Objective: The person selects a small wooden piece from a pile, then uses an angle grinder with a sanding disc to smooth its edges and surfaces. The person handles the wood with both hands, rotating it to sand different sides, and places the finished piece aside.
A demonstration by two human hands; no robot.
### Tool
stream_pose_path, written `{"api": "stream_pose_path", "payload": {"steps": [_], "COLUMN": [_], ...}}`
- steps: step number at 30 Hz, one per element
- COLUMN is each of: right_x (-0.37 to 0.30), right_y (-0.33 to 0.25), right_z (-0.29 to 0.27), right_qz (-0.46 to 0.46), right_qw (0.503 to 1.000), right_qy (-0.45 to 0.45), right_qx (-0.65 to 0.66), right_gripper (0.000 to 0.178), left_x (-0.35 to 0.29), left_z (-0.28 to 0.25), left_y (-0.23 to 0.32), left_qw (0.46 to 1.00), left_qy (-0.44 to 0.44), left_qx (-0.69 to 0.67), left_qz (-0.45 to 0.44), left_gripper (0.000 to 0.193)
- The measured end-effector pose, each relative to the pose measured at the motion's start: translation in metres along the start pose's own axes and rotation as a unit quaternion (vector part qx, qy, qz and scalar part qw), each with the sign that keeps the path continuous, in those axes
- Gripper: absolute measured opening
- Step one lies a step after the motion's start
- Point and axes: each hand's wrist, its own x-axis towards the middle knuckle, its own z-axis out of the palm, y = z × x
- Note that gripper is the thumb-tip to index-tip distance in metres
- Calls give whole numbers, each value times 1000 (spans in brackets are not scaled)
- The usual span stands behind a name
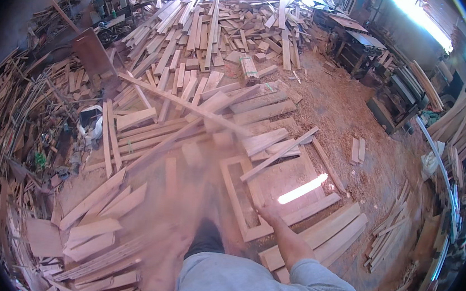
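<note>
A rectangular wooden frame (232, 195) lies low in front of me, slightly right of centre. My right hand (266, 210) is at its near right side, with the fingers closed around the rail there; the fingertips are small and partly hidden. Beside the frame is a wide flat wooden panel (291, 176) with a bright strip of sunlight across it. On the left, my left forearm (160, 267) is smeared by motion, and its hand cannot be made out against the blurred wood. A narrow strip of wood (279, 154) rests slantwise over the panel.
A long board (184, 103) slants across the stacked planks ahead. A big heap of cut lumber (216, 31) fills the far middle. Thick boards (320, 229) lie near my right arm. Scrap wood (29, 109) piles up at left; a machine (397, 99) stands at right on sawdust-covered floor (333, 99).
</note>
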Motion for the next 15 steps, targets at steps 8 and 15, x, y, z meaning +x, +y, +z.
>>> {"api": "stream_pose_path", "payload": {"steps": [8,15], "right_x": [86,205], "right_y": [91,95], "right_z": [54,-32], "right_qz": [355,203], "right_qw": [922,921], "right_qy": [-95,91], "right_qx": [120,319], "right_gripper": [42,28], "left_x": [154,354], "left_z": [-85,-101], "left_y": [126,325], "left_qw": [966,926], "left_qy": [-54,23], "left_qx": [243,324], "left_qz": [-63,195], "left_gripper": [48,46]}}
